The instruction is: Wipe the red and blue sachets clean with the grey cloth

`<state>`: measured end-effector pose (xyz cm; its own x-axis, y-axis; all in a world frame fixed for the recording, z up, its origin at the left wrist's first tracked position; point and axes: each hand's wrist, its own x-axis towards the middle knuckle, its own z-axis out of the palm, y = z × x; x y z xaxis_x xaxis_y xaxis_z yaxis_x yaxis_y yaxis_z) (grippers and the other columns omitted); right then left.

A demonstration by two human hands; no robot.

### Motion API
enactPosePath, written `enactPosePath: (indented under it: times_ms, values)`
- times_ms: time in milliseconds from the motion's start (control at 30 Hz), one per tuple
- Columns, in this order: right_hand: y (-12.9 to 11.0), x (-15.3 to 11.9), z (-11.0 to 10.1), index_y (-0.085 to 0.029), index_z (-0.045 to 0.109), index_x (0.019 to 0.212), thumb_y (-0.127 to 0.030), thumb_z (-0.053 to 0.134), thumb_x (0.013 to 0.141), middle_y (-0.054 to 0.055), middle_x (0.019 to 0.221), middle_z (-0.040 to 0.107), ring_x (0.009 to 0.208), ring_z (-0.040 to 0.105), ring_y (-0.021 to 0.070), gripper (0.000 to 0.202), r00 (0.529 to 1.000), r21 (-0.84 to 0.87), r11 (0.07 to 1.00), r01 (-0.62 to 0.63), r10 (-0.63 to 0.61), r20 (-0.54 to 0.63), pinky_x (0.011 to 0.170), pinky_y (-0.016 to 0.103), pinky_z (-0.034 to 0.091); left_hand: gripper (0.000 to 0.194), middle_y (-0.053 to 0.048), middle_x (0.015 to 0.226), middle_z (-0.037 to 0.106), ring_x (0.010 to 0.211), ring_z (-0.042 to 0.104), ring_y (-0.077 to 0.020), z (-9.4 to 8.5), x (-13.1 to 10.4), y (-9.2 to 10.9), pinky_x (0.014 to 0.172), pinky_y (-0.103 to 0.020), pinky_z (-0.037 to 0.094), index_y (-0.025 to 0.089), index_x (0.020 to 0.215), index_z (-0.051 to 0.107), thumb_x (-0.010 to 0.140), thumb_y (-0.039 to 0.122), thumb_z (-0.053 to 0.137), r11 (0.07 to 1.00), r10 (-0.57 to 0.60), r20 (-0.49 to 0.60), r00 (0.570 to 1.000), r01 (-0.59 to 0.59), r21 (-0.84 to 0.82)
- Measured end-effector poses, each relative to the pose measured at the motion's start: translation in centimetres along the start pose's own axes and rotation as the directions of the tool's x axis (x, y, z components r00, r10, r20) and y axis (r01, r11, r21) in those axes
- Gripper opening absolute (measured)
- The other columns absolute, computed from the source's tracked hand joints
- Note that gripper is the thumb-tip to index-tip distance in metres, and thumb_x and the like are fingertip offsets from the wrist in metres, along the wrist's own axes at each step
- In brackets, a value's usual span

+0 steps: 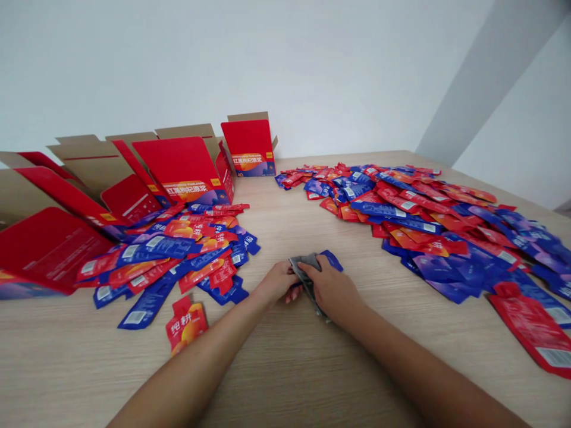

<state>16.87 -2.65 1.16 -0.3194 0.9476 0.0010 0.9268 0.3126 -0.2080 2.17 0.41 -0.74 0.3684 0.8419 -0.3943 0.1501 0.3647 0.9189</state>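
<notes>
Taking the two hands as the centre of the clock, both are closed on a crumpled grey cloth [308, 264]: the left hand [282, 280] has its fingers curled at the cloth's near-left edge, pinching it, and the right hand [335, 286] grips it from the other side, thumb laid across the top. The end of a blue pouch [331, 260] pokes out at one o'clock, just beyond the right hand (whether the fingers hold it or it merely lies under them, I cannot tell). Between nine and ten o'clock a loose heap of red and blue pouches [178, 255] spreads over the wooden table [285, 223], with one red pouch [186, 324] lying apart from it between eight and nine, partly hidden by the left forearm. At ten, behind that heap, stands a row of open red boxes [173, 156], flaps up; another open box [248, 139] stands at eleven, near the pale wall [312, 71]. The larger pile of pouches [428, 235] stretches around two o'clock, and a big red pouch [529, 327] lies just past three, at the pile's near end.
</notes>
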Motion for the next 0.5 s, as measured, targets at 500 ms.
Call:
enactPosePath:
  times_ms: [500]
  values:
    - [6.8, 1.1, -0.9, -0.031, 0.051, 0.128, -0.017, 0.035, 0.086, 0.009, 0.123, 0.046, 0.079, 0.063, 0.0179, 0.047, 0.937, -0.019, 0.942, -0.335, 0.331, -0.111, 0.06, 0.027, 0.042, 0.011, -0.006, 0.062, 0.067, 0.05, 0.065, -0.0183, -0.1, -1.2, 0.1, 0.042, -0.023, 0.048, 0.017, 0.091, 0.046, 0.083, 0.025, 0.049, 0.956, -0.04, -0.052, 0.998, 0.023, -0.294]
